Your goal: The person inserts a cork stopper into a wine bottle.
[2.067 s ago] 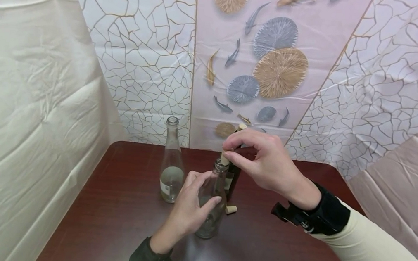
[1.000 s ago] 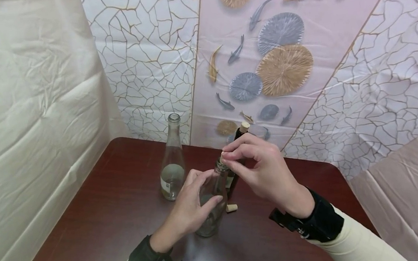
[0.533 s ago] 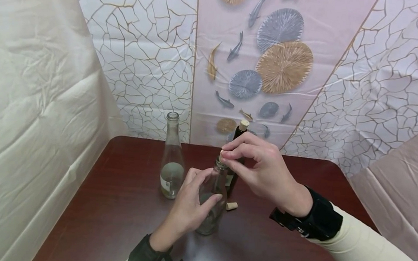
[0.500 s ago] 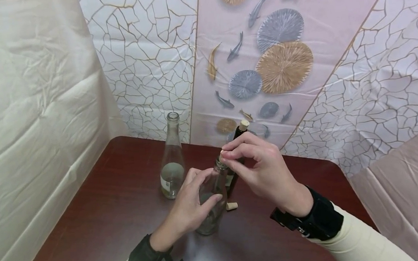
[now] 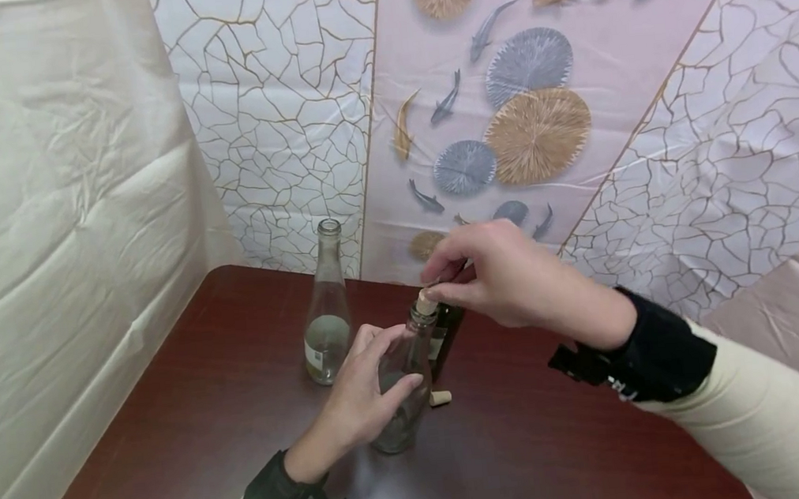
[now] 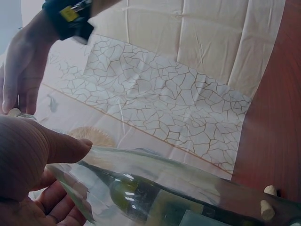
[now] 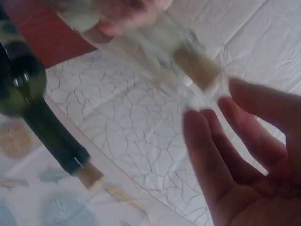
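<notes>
A tilted clear glass bottle (image 5: 396, 432) stands in the middle of the table, held by my left hand (image 5: 361, 399), thumb and fingers round its body. A cork (image 5: 426, 303) sits partly in its mouth, its upper end sticking out. My right hand (image 5: 509, 275) is right above the mouth, fingertips at the cork's top. In the right wrist view, thumb and fingers are spread loosely around the end of the cork (image 7: 195, 68), with a gap between them. A dark green bottle (image 7: 51, 129) with a cork (image 7: 89, 175) in its mouth stands behind, partly hidden by my right hand in the head view.
A second clear bottle (image 5: 327, 319), uncorked, stands at the back left of the dark red table (image 5: 173, 428). A loose cork (image 5: 441, 397) lies right of the held bottle. Patterned cloth (image 5: 274, 118) hangs behind the table.
My right hand has risen and its forearm has swung right and up, leaving more of the cork showing. The cork sits lower in the mouth than two seconds ago. My left hand keeps its grip.
</notes>
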### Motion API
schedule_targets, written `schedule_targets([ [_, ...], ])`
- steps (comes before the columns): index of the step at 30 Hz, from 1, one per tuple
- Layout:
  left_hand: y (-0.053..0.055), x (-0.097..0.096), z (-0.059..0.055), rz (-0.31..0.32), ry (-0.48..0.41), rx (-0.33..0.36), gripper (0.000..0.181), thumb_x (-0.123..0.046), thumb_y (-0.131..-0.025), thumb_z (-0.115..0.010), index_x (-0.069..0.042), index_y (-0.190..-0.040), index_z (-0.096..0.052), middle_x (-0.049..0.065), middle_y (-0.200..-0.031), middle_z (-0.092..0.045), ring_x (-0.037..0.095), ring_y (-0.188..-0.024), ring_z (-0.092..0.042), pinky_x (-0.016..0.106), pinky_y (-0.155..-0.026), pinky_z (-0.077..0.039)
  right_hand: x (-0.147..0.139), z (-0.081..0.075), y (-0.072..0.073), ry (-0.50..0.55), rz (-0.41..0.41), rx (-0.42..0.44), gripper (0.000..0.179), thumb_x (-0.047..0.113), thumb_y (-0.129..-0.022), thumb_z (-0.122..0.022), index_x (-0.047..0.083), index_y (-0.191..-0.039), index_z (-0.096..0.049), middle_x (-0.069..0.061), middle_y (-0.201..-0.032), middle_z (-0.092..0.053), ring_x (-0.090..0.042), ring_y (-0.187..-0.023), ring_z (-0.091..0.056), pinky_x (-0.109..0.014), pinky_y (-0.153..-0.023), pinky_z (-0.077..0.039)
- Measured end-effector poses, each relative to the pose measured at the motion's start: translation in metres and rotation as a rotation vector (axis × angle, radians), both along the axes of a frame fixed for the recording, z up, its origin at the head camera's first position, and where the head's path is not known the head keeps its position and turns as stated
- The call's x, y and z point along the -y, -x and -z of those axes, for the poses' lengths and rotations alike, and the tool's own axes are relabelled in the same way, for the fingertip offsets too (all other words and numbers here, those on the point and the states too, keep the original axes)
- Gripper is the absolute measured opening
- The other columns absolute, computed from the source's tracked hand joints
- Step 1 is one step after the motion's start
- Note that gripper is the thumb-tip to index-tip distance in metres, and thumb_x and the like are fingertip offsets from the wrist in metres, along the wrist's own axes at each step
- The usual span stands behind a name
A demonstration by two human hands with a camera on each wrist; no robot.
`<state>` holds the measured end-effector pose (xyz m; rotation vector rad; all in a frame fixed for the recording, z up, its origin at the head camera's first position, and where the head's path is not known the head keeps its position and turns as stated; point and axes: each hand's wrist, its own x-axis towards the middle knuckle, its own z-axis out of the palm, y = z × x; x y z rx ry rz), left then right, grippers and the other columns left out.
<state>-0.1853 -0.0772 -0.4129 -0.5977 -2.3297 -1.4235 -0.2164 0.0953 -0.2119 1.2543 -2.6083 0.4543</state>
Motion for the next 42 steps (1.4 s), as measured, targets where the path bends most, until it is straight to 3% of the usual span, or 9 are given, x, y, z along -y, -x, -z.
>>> schedule_targets([
  [7, 0.001, 0.001, 0.002, 0.013, 0.007, 0.021, 0.052, -0.024, -0.085, -0.075, -0.024, -0.133, -0.056, -0.004, -0.113, -0.049, 0.011, -0.103, -0.049, 0.040, -0.088, -0.049, 0.015, -0.026, 0.008, -0.219, -0.016, 0.147, 0.004, 0.017, -0.081, -0.078, 0.015, -0.082, -0.074, 0.008, -0.078, -0.070, -0.004, -0.073, -0.065, -0.028, -0.070, -0.054],
  [13, 0.002, 0.002, 0.001, 0.036, 0.000, 0.018, 0.051, -0.024, -0.086, -0.074, -0.024, -0.134, -0.055, -0.001, -0.114, -0.049, 0.014, -0.104, -0.049, 0.045, -0.088, -0.050, 0.022, -0.026, 0.004, -0.277, -0.017, 0.125, 0.009, 0.013, -0.080, -0.077, 0.020, -0.075, -0.074, 0.010, -0.076, -0.066, -0.005, -0.071, -0.063, -0.029, -0.069, -0.053],
  [23, 0.001, 0.002, 0.002, 0.019, 0.011, 0.018, 0.053, -0.025, -0.086, -0.075, -0.024, -0.134, -0.055, -0.003, -0.113, -0.049, 0.012, -0.103, -0.049, 0.040, -0.086, -0.050, 0.019, -0.016, 0.001, -0.215, -0.009, 0.097, 0.014, 0.013, -0.079, -0.078, 0.022, -0.071, -0.072, 0.010, -0.074, -0.062, -0.005, -0.066, -0.058, -0.028, -0.065, -0.051],
  [28, 0.001, 0.002, 0.002, 0.007, 0.003, -0.014, 0.053, -0.024, -0.085, -0.075, -0.023, -0.134, -0.055, -0.004, -0.113, -0.049, 0.010, -0.103, -0.049, 0.037, -0.086, -0.049, 0.015, -0.009, 0.001, -0.137, -0.042, 0.061, 0.016, 0.010, -0.079, -0.078, 0.021, -0.070, -0.070, 0.011, -0.073, -0.062, -0.004, -0.067, -0.057, -0.029, -0.065, -0.051],
  [35, 0.001, 0.003, 0.001, -0.011, 0.012, -0.053, 0.053, -0.022, -0.083, -0.076, -0.022, -0.133, -0.056, -0.002, -0.111, -0.050, 0.010, -0.103, -0.049, 0.036, -0.086, -0.048, 0.007, 0.000, 0.002, -0.026, -0.071, 0.041, 0.014, 0.005, -0.080, -0.076, 0.019, -0.077, -0.073, 0.009, -0.080, -0.068, -0.004, -0.080, -0.064, -0.030, -0.073, -0.054],
  [42, 0.003, 0.003, -0.001, -0.032, 0.034, -0.040, 0.052, -0.022, -0.084, -0.075, -0.020, -0.132, -0.056, 0.001, -0.111, -0.050, 0.010, -0.102, -0.049, 0.037, -0.085, -0.048, 0.005, 0.002, 0.005, 0.000, -0.075, 0.040, 0.013, 0.005, -0.079, -0.077, 0.018, -0.077, -0.074, 0.009, -0.082, -0.070, -0.006, -0.088, -0.066, -0.031, -0.080, -0.053],
])
